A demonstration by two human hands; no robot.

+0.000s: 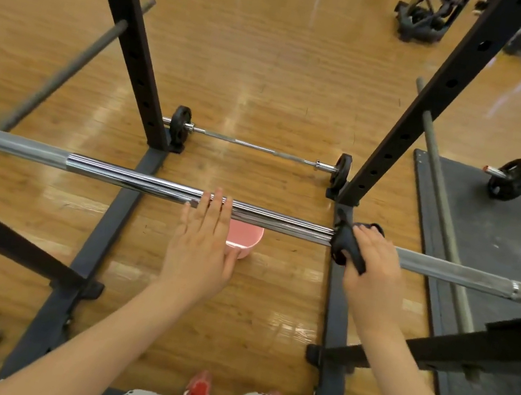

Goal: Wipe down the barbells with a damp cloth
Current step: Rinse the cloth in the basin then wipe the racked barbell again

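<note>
Head view: a wooden gym floor (274, 71) lies below me, black rack uprights (131, 35) on either side, a grey mat (505, 240) at right and a small loaded barbell (261, 147) lying beyond. The chrome barbell (137, 177) I work on crosses in front of me at arm height. My left hand (204, 243) lies flat, fingers straight, fingertips on the bar. My right hand (373, 262) clenches a dark cloth (346, 244) wrapped around the bar. A pink bowl (246, 240) sits on the floor beneath. Both arms reach forward.
</note>
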